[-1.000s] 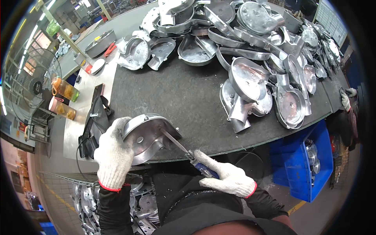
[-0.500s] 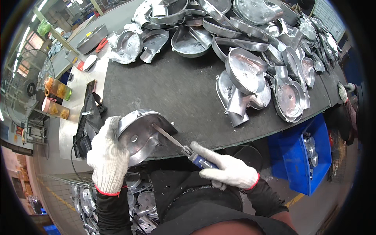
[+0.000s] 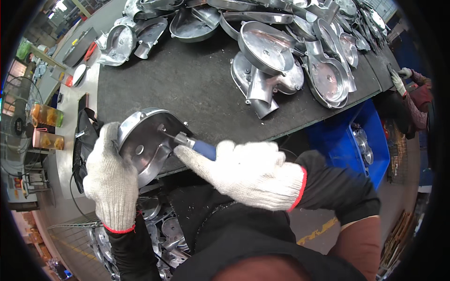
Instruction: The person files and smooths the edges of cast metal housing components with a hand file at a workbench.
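Note:
My left hand, in a white knitted glove, grips the left rim of a round silver metal housing at the near edge of the table. The housing is tilted, its hollow inner side showing, with a small round hole in its floor. My gloved right hand is closed around a blue-handled hand tool with a silver collar and a narrow metal shank. The tool's tip reaches into the housing near a small boss. Whether it touches the metal, I cannot tell.
Many similar metal housings are heaped across the far side of the dark table mat. A blue bin with metal parts stands below at right. Bottles and a black bag lie at left. Another person's gloved hand shows far right.
My right hand has moved left and up, carrying the tool deeper over the housing, and has turned. The whole view has shifted, so the table's things appear farther left and higher.

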`<state>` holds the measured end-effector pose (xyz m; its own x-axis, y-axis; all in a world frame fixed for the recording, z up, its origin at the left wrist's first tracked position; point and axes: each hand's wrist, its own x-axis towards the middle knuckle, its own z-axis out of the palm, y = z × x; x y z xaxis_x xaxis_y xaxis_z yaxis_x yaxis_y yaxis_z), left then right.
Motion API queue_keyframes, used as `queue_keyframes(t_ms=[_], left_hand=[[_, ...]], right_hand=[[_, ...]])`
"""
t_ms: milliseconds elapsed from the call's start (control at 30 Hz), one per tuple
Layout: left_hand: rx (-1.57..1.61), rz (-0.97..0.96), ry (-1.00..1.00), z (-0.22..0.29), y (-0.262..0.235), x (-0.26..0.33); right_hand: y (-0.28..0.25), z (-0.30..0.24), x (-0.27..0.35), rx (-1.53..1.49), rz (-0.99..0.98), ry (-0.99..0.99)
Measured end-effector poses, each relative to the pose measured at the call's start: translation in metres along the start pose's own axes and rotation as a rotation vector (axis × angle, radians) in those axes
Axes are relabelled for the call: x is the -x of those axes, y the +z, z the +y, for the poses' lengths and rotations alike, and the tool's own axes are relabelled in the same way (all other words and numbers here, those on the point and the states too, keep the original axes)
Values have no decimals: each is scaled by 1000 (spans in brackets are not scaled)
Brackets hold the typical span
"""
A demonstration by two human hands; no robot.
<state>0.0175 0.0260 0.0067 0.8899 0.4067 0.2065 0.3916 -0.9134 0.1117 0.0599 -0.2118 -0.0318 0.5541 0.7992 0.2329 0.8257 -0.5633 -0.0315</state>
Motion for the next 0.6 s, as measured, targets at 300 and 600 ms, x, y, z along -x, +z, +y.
queue_keyframes(t_ms=[300, 600], left_hand=[[43, 80, 63, 4, -1, 12], [105, 104, 83, -3, 9, 39]], right_hand=[[-41, 33, -12, 177, -263, -11], [32, 34, 26, -1667, -720, 405]])
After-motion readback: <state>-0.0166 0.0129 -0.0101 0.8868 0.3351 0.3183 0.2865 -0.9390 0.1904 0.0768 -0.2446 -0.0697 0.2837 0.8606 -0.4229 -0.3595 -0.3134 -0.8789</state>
